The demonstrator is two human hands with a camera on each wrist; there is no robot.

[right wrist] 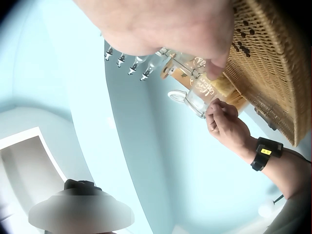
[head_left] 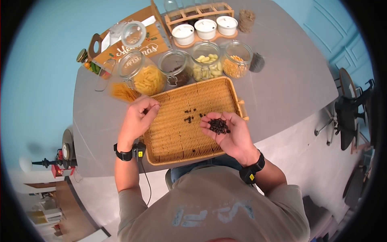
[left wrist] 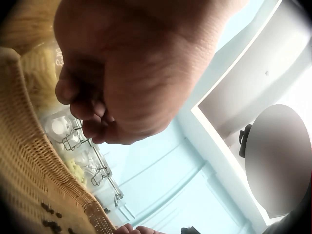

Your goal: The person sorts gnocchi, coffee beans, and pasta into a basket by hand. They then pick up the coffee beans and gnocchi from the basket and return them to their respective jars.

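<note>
Cupped palm-up over the right side of the wicker tray (head_left: 169,141), my right hand (head_left: 238,139) holds a heap of dark coffee beans (head_left: 219,126). Its fingers curl up around the heap. Over the tray's left edge is my left hand (head_left: 139,119), fingers curled in and thumb against the index finger. A dark patch shows between those fingers; I cannot tell whether it is a bean. More coffee beans (head_left: 188,119) lie scattered on the tray's woven bottom, between the two hands, with a single bean (head_left: 193,151) near the front rim.
Behind the tray stand glass jars of pasta (head_left: 149,80), dark beans (head_left: 179,76), pale green pieces (head_left: 207,66) and orange-yellow kernels (head_left: 234,66). Spaghetti (head_left: 123,92) lies by the tray's back left corner. Farther back are white ramekins (head_left: 205,29) and a wooden box (head_left: 139,44).
</note>
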